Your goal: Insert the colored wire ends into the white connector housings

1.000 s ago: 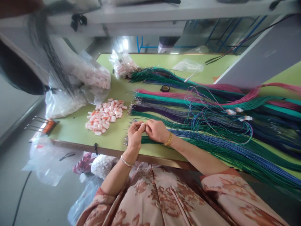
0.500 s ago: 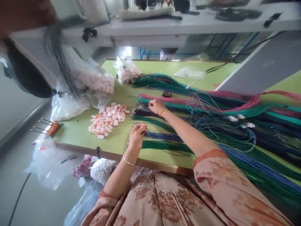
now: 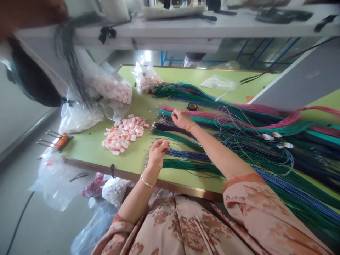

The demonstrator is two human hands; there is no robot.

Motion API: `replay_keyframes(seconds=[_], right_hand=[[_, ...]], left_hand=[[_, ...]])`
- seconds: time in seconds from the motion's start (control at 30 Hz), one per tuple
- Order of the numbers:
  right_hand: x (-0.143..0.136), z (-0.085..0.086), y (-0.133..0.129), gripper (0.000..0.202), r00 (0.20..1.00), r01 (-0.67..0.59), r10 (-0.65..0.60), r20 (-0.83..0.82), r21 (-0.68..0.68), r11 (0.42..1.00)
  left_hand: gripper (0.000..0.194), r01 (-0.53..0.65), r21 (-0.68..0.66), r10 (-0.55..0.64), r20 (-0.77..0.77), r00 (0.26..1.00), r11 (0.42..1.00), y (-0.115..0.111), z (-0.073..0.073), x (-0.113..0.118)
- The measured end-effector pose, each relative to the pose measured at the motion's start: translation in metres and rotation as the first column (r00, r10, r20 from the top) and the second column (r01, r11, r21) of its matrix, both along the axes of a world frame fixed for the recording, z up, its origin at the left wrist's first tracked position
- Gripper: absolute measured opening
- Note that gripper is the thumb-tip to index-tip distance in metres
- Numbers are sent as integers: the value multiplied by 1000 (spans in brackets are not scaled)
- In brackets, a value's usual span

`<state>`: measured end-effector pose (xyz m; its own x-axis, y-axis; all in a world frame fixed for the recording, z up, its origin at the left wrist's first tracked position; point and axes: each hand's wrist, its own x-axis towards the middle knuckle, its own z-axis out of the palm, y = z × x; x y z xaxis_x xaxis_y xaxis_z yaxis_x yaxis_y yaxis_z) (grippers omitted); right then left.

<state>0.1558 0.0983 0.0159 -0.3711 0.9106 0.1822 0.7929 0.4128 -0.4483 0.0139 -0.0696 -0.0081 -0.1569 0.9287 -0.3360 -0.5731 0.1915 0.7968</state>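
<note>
My left hand [image 3: 157,154] is closed in a pinch on a small white connector housing [image 3: 165,142], near the front of the green table [image 3: 98,156]. Thin wires trail from the housing to the right. Over the laid-out wire bundles my right hand [image 3: 182,119] has its fingers pressed together, touching the teal wires [image 3: 199,118] and grey ones beside them. What lies between its fingertips is hidden. To the left of both hands, white and orange connector housings [image 3: 124,134] lie in a loose pile. Blue wires [image 3: 183,154] and green wires [image 3: 191,164] stretch rightward beside my left hand.
A black tape roll [image 3: 192,106] lies behind my right hand. Connector-filled bags [image 3: 114,88] stand at the left, near a pronged orange holder [image 3: 62,140]. A raised white shelf [image 3: 164,30] crosses the back, with black wires [image 3: 70,60] hanging off it. A grey panel [image 3: 300,78] slants at the right.
The view has shifted slightly, so most things sit a little farther right. Both hands keep nearly the same places over the table, the left still pinching the connector housing.
</note>
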Motion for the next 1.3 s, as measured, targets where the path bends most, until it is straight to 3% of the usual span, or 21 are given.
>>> replay_keyframes(seconds=[0.1,0.3,0.57,0.83,1.3], right_hand=[[-8,12,-4,14,984,-66,57,-171,-46,997],[-28,36,-32,14,876,-253,192,-444,-83,964],[-4,41,-93,19,801,-265,105,-590,-192,945],[13,29,-128,17,776,-214,-7,-631,-274,938],[19,23,-140,10,847,-192,80,-525,-163,968]], left_hand=[[32,6,8,-6,-10,1000,1000,-1,1,0],[30,4,57,-6,23,1000,998,-2,7,1],[28,8,87,-23,174,984,996,1,11,3],[20,57,12,-58,208,976,998,-1,23,8],[16,98,-24,-90,243,966,995,-4,23,11]])
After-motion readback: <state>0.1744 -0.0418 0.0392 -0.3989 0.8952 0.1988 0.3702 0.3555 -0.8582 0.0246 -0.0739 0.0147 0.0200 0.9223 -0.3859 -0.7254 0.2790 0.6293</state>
